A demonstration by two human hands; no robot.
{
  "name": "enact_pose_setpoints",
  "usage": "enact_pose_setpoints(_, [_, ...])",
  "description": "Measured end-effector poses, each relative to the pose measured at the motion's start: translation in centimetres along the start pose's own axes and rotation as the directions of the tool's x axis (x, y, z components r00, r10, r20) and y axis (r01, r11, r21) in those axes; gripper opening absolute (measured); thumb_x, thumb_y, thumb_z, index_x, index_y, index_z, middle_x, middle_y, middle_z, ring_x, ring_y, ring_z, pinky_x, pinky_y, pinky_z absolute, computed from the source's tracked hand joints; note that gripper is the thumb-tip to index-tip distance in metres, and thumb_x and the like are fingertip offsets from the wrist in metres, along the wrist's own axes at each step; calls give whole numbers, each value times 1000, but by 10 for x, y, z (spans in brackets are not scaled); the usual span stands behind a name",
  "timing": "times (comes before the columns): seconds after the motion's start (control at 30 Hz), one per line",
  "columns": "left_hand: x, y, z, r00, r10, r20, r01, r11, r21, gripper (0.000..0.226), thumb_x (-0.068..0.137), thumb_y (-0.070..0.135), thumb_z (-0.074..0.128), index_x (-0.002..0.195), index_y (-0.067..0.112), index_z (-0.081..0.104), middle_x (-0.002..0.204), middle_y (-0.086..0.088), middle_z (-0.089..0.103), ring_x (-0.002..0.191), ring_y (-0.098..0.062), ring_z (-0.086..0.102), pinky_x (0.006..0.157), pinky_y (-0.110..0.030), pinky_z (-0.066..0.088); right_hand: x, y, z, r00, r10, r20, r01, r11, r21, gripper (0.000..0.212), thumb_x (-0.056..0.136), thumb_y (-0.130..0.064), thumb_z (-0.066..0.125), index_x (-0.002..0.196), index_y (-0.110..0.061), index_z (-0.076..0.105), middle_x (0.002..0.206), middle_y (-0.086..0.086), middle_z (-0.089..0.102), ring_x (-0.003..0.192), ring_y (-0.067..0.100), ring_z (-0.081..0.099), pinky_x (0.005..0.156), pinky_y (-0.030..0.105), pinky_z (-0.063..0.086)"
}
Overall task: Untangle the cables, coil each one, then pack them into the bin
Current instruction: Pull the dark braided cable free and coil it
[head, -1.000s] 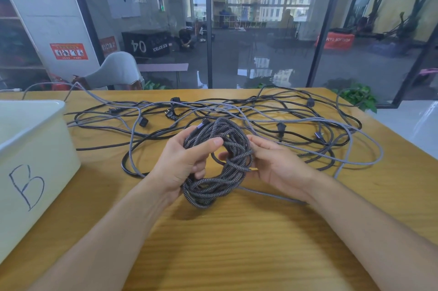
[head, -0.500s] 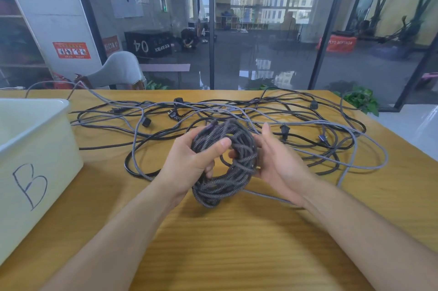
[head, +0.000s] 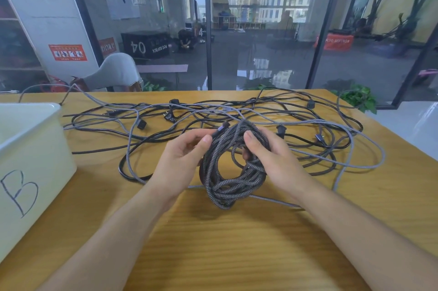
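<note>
The coil of dark braided cable is held above the middle of the table, just in front of the loose tangle of black and grey cables spread toward the far edge.

Change over the last second: the right hand has shifted from supporting the coil from behind to wrapping round its right side, thumb over the top strands. The left hand has moved off the coil body; its fingertips now pinch the free end near the plug at the top of the coil. Whether the plug itself is between the fingers cannot be told from this view.

Meaning for the task: winding of this cable appears complete, and the step in hand is probably securing the loose end round the loops. One grey cable passes under the coil; it may drag if the coil is lifted.

The bin, marked "B", stands at the left edge of the table; the coil is not yet in it. The remaining cables are still tangled.
</note>
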State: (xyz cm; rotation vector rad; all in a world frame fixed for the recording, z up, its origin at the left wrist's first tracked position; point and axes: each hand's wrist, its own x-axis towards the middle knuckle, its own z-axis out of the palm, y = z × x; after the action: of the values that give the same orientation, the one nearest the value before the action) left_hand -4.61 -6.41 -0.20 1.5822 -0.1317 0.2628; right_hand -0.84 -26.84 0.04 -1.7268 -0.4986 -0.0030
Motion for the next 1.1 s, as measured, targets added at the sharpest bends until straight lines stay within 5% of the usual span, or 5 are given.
enact_pose_setpoints(0.43, [5, -1, -13, 1000, 14, -11, -12, 978, 210, 18, 101, 14, 66, 109, 22, 79, 98, -1, 80, 93, -23, 74, 82, -40, 61, -3, -11, -4, 1000, -18, -10, 19, 980, 196, 50, 98, -47, 55, 122, -4, 62, 86, 10, 58, 81, 18, 55, 77, 32, 49])
enact_pose_setpoints(0.57, [0, 3, -11, 996, 10, 90, -38, 949, 313, 26, 101, 4, 63, 107, 21, 80, 98, 5, 80, 93, -18, 73, 80, -32, 60, -4, -13, -4, 999, -21, -42, 32, 954, 298, 49, 97, -46, 55, 123, -6, 65, 86, 7, 60, 82, 17, 57, 70, 28, 53])
enact_pose_setpoints(0.73, [-3, 10, -7, 987, 2, 161, -43, 967, 252, 36, 101, -3, 59, 104, 27, 79, 103, 11, 79, 97, -5, 71, 83, -18, 54, -2, -12, -2, 998, 6, -67, 10, 972, 236, 47, 97, -51, 56, 122, -12, 66, 99, 5, 65, 90, 17, 61, 91, 47, 55])
enact_pose_setpoints(0.97, [-6, 14, 1, 972, -156, 177, 158, 987, 5, 50, 108, 45, 34, 117, 23, 77, 116, 3, 77, 114, -11, 67, 99, -32, 50, -1, -9, -4, 992, 75, -106, -54, 981, 188, 43, 98, -57, 54, 120, -23, 70, 102, 8, 70, 94, 14, 65, 101, 57, 53])
enact_pose_setpoints(1.1, [-10, 14, 4, 971, -95, 220, 77, 993, 88, 38, 95, 47, 57, 121, 25, 74, 116, 7, 76, 114, -10, 68, 99, -26, 52, 3, -1, -2, 989, 109, -101, -94, 986, 139, 62, 89, -77, 58, 131, -31, 65, 124, -5, 72, 119, 13, 65, 112, 49, 47])
